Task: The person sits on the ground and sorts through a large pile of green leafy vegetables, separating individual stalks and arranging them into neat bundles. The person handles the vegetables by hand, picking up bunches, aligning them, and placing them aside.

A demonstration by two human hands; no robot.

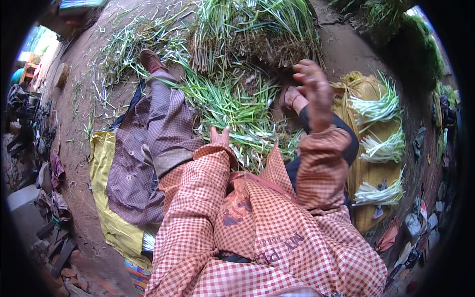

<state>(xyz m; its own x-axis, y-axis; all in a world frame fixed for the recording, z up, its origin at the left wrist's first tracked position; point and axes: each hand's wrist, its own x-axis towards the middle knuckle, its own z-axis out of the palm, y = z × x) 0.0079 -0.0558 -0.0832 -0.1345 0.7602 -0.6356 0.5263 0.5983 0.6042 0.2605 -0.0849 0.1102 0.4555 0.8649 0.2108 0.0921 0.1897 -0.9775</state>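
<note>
My left hand (220,137) is low over a heap of loose green leaves and pale stalk ends (233,104) between my legs. Only part of it shows past the cuff, and whether the fingers hold a leaf cannot be seen. My right hand (314,91) is raised near my right foot, blurred, fingers apart and nothing visible in them. Beyond the heap lies a large stack of what look like spring onions (256,33), its brown rooty ends towards me. Three bundles of trimmed pale stalks, one far (376,107), one middle (384,146), one near (380,191), rest at my right.
The bundles lie on a yellow-brown sack (371,170). A yellow sheet (102,193) and purple checked cloth (130,178) spread at my left. Scattered leaves (126,55) litter the bare earth. Dark wood scraps and rubble (55,245) line the left; a dark green heap (419,52) stands far right.
</note>
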